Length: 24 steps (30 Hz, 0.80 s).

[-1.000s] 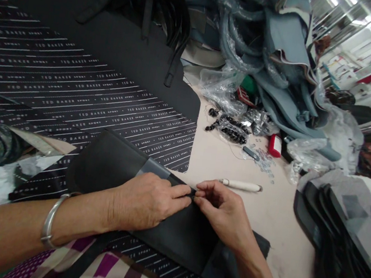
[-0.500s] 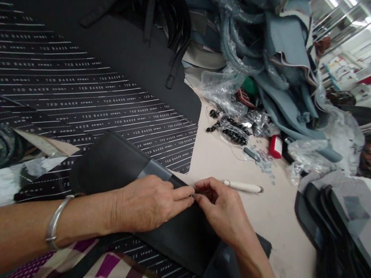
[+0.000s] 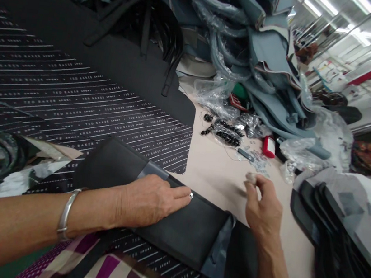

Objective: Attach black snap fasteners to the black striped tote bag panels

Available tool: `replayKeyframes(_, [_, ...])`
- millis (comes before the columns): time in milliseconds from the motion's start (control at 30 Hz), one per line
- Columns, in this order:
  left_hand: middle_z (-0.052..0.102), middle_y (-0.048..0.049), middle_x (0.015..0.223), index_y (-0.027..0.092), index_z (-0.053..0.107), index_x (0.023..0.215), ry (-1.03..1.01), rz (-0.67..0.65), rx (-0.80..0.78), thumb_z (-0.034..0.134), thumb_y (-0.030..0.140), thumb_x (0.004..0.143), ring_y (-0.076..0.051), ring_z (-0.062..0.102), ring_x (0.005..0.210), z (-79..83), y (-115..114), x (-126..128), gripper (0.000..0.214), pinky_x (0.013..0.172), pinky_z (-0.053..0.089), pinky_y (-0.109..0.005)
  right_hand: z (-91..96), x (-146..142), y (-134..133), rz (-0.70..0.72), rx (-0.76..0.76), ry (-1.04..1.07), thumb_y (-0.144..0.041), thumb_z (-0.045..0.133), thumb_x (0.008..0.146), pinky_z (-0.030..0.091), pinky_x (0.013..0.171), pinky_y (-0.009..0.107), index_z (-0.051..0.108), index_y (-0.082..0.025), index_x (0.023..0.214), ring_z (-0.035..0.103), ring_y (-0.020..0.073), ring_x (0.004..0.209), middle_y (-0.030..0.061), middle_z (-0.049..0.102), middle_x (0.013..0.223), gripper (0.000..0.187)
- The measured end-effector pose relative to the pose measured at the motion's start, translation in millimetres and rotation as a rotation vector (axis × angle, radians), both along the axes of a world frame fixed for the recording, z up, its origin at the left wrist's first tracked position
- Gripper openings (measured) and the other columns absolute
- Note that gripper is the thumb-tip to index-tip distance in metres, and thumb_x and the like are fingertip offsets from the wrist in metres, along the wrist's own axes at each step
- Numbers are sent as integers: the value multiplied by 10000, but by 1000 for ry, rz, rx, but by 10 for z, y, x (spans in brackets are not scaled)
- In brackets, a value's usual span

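Note:
My left hand [image 3: 150, 200] lies flat on a black fabric panel [image 3: 190, 231] at the table's near edge, fingers stretched out. Its fingertips touch a small silver stud [image 3: 190, 196] on the panel's upper edge. A grey strip [image 3: 154, 170] crosses the panel just above the hand, and a grey fold [image 3: 219, 248] crosses it further right. My right hand [image 3: 262, 206] is lifted off the panel, to the right of the stud, over the beige tabletop [image 3: 215, 170]. Its fingers are curled and blurred; what they hold, if anything, is hidden.
Black lining printed with white lettering [image 3: 75, 92] covers the left of the table. Black straps [image 3: 146, 20] and grey-blue bag parts [image 3: 253, 43] pile at the back. Small black fittings in plastic bags [image 3: 229, 133] and a red item [image 3: 269, 146] lie mid-table. Stacked dark panels [image 3: 330, 231] sit right.
My right hand has left the stud, where it pinched against the left fingers, and has moved up and right. The white-handled tool seen earlier no longer shows. The left hand stays put.

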<state>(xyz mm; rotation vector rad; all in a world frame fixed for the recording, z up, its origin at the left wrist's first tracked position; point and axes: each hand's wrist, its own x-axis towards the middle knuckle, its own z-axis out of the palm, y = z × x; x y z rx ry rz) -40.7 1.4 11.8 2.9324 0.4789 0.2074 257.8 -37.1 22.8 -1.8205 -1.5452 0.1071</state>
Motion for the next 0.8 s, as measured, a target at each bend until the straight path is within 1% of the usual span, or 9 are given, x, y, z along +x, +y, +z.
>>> replayKeyframes(67, [658,-83,1198,186,539,1260,-2,-7,-9,446,101,898,-156,634,628,-1,7,-9,384,489,433,-294,146,-175,-41,-126,221,455,-365,650,860,479,937,515,606,-201,1094,664,218,894,47,695,954,289])
replayKeyframes(133, [654,-80,1200,203,538,1258,-12,2,-28,451,102,894,-149,629,637,-12,8,-17,388,493,428,-277,245,-372,-100,-146,348,951,-302,689,826,490,938,473,604,-214,1062,665,187,896,14,677,936,266])
replayKeyframes(200, [652,-82,1193,215,543,1249,-28,14,-50,460,106,890,-139,622,641,-29,4,-21,384,502,426,-258,269,-555,-162,-133,346,1335,-268,703,784,514,895,422,620,-204,958,652,156,835,-4,643,874,203])
replayKeyframes(267, [655,-82,1176,215,546,1240,-47,17,-54,460,112,894,-137,616,632,-42,-2,-19,371,495,424,-256,224,-699,-205,-128,315,1573,-280,704,760,537,789,372,604,-190,827,609,124,699,-26,585,762,150])
replayKeyframes(300, [658,-79,1166,214,545,1239,-55,19,-47,457,116,899,-137,615,626,-45,-5,-16,364,487,423,-261,185,-755,-214,-118,300,1652,-302,706,759,534,720,346,568,-190,743,567,108,618,-47,538,684,178])
replayKeyframes(367, [664,-66,1150,212,542,1242,-62,25,-26,444,125,913,-145,618,614,-44,-7,-10,354,469,422,-281,102,-839,-207,-119,283,1739,-364,690,796,492,591,289,422,-197,590,444,79,473,-88,408,541,378])
replayKeyframes(467, [670,-51,1151,206,545,1241,-60,24,-11,438,144,928,-153,623,607,-35,-6,-4,336,452,423,-315,18,-926,-156,-189,315,1767,-406,584,892,402,476,243,206,-203,541,261,66,369,-110,238,442,554])
replayKeyframes(567, [674,-38,1177,206,554,1237,-58,20,-8,439,158,934,-152,623,600,-35,-2,-8,327,434,406,-332,-3,-987,-104,-230,374,1728,-349,505,925,371,445,238,129,-209,566,180,72,348,-109,166,429,538])
replayKeyframes(800, [672,-39,1227,194,571,1223,-71,20,-57,484,152,891,-158,634,605,-59,15,-19,345,424,391,-348,-11,-1003,-30,-93,342,1640,-276,444,920,348,426,239,103,-215,552,96,81,343,-106,92,429,506])
